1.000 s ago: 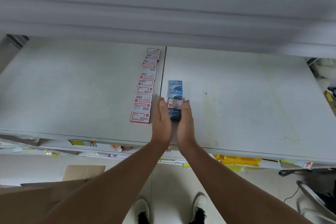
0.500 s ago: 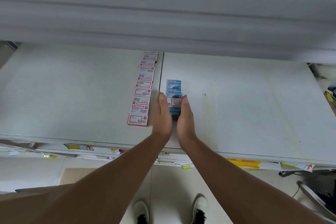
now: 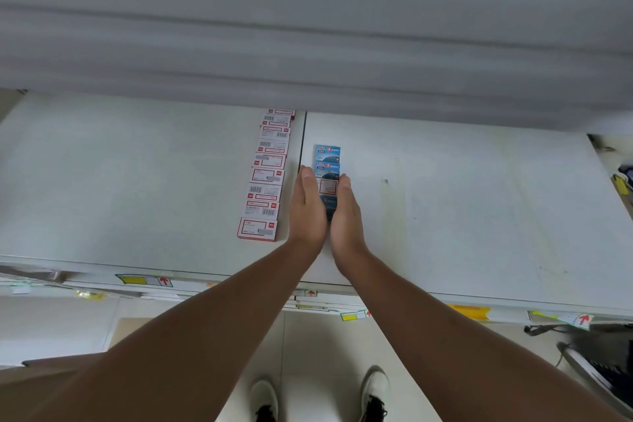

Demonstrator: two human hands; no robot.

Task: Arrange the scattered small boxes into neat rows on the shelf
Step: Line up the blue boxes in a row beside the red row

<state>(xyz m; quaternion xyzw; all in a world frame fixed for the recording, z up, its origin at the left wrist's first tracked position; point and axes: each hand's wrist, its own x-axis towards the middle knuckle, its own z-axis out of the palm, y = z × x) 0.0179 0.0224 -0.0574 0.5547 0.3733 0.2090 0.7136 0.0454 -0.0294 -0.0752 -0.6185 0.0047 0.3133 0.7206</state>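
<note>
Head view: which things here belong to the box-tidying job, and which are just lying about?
Job:
- blue boxes, a short row pressed between left hand and right hand
- red-and-white boxes, a long row
- shelf

Lying about:
- cardboard on the floor
- yellow packet below the shelf

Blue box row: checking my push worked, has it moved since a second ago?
Yes, slightly deeper: the blue box row sits farther back beside the red box row.

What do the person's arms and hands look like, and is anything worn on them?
Both forearms are bare up to the frame edge: no sleeves show. The left hand and the right hand carry no gloves, and no rings, watch or bracelet can be seen. The fingers look bare, with short nails.
</note>
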